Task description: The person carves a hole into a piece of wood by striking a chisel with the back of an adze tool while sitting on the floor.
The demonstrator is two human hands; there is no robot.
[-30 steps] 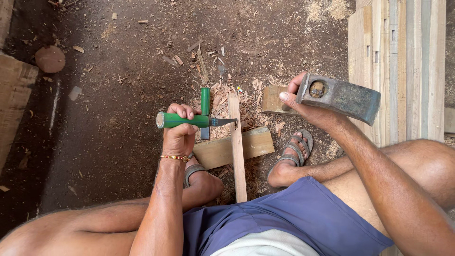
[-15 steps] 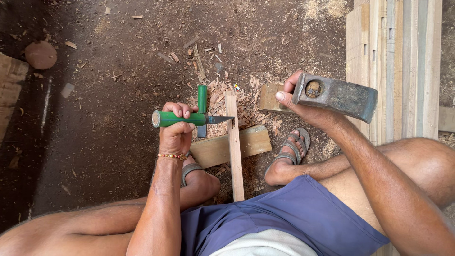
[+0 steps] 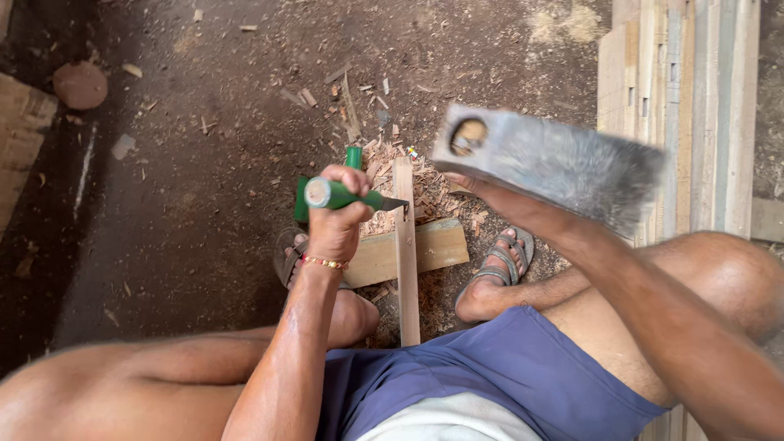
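The big grey metal hammer head [image 3: 555, 163] is swinging closer now, gripped by the right hand [image 3: 498, 204], while the left hand [image 3: 336, 224] is squeezing the green-handled chisel [image 3: 347, 196] on the thin wooden strip [image 3: 406, 261] mid-frame

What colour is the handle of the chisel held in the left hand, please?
Green, seen in the head view: the left hand grips the chisel by it.

Dirt floor [image 3: 204, 212]: wood chips [image 3: 425, 184], cross block [image 3: 437, 245], stacked planks [image 3: 678, 98], round disc [image 3: 79, 84]
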